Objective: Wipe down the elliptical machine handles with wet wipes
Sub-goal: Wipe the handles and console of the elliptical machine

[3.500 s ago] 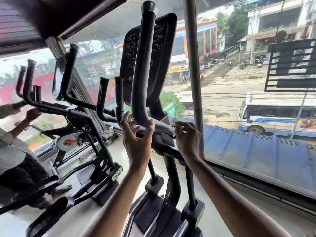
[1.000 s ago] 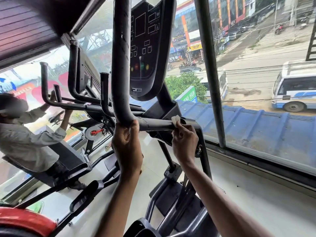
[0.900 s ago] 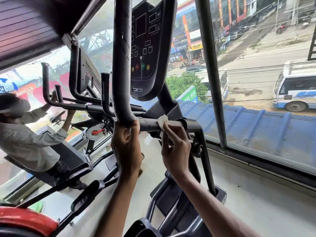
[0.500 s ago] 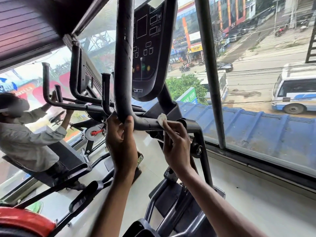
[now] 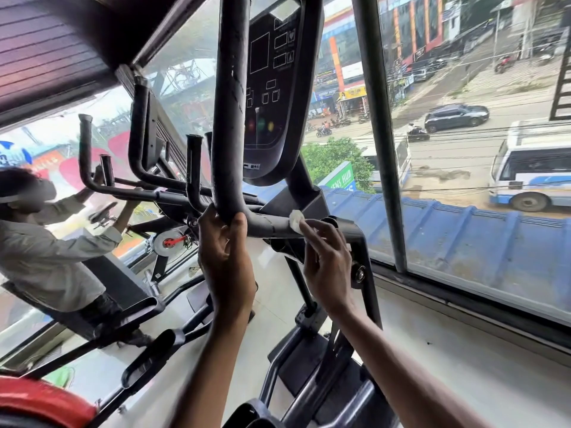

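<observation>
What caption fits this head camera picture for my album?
Left hand grips the elliptical handle while right hand holds a wet wipe against it.

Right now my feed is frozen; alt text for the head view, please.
The right hand holds a small white wet wipe against the horizontal part of the black elliptical handle, while the left hand grips the handle's bend beside it. The console rises behind; another person works at a machine to the left.
</observation>
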A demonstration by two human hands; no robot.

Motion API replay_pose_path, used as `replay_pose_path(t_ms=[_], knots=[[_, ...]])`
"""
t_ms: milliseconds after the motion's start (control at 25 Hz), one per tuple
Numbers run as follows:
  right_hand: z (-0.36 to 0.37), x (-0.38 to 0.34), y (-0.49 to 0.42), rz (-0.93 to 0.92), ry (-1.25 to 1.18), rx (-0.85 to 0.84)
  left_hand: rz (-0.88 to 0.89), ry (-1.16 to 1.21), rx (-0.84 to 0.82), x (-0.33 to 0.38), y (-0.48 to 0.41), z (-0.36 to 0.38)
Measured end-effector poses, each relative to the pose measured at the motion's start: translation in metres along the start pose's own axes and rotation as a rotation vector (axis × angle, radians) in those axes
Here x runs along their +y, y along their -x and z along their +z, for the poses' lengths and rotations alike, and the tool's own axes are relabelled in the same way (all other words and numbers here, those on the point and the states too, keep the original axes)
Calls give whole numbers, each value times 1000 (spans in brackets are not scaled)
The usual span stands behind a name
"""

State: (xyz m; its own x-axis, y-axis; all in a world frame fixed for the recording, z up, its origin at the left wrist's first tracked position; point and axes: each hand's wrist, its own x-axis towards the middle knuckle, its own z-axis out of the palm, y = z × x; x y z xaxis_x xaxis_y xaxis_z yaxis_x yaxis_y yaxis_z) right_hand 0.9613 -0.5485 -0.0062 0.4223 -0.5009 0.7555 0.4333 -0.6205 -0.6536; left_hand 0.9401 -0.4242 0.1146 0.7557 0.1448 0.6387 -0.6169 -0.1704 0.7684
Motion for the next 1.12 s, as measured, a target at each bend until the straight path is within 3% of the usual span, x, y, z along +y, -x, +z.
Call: replay_pose_path(t_ms=[80, 240, 400, 560, 720, 880, 1040, 1120], knots=[[1, 4, 10, -87, 1, 6, 1, 10, -16, 0, 0, -1], [7, 6, -3, 160, 56, 42, 6, 18, -38, 0, 1, -1], [2, -27, -1, -117, -93, 9, 24, 4, -68, 1, -2, -3], [3, -34, -5, 43, -50, 49, 10, -5, -125, 5, -4, -10], [1, -56, 6, -139, -58, -20, -25, -10, -165, 5, -10, -14], [3, -58, 3, 15, -47, -2, -39, -9, -241, 7, -16, -21], [5, -80, 12, -73, -33, -17, -39, 31, -295, 7, -20, -24], [6, -69, 9, 3, -4, 6, -48, 52, -319, 7, -19, -26]])
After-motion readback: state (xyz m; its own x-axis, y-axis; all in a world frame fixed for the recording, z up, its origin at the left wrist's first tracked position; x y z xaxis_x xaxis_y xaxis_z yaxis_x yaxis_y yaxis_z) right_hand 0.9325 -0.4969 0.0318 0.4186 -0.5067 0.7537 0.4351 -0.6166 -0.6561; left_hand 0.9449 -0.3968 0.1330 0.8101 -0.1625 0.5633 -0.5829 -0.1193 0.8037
